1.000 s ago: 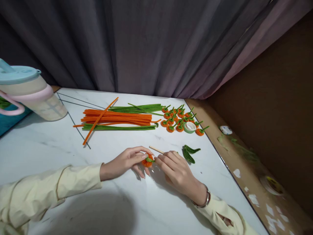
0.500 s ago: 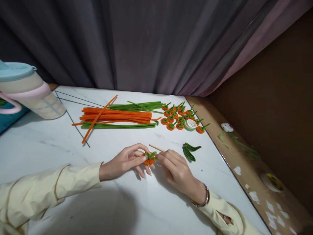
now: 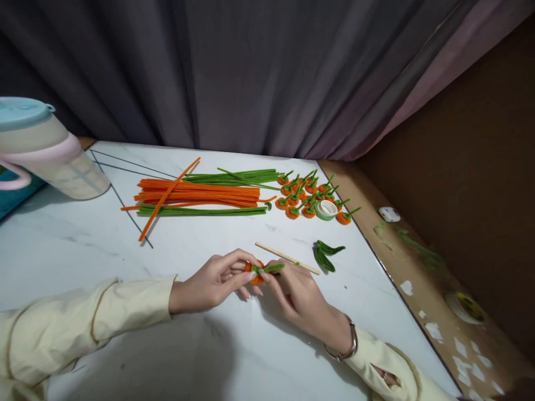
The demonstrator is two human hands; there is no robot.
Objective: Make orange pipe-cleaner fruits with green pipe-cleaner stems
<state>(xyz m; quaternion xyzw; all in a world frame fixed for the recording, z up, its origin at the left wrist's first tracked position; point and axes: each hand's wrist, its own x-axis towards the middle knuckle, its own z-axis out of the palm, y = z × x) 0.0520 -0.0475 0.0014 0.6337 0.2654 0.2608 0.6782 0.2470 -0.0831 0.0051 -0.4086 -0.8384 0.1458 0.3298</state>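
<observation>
Between the fingertips of my left hand (image 3: pixel 221 278) is a small orange pipe-cleaner pumpkin (image 3: pixel 249 267) with a green top. My right hand (image 3: pixel 301 292) meets it from the right, thumb and fingers pinching the green pipe-cleaner stem (image 3: pixel 273 268), which points rightward. My fingers cover part of the pumpkin. Just beyond my right hand lies a thin wooden stick (image 3: pixel 267 248), partly hidden by the fingers. Right of it, dark green bent pipe-cleaner pieces (image 3: pixel 324 257) rest on the table.
Orange pipe cleaners (image 3: pixel 200 193) lie between green bundles (image 3: pixel 200 211) on the white marbled table (image 3: pixel 167 345). Several finished pumpkins (image 3: pixel 292 213) stand at the back right around a tape roll (image 3: pixel 328 209). A large cup (image 3: pixel 79 172) is at left; paper scraps (image 3: pixel 434 332) lie beyond the right edge.
My right hand has shifted slightly left and its fingertips now grip the green stem at the pumpkin. More of the wooden stick shows behind that hand. The view has shifted slightly.
</observation>
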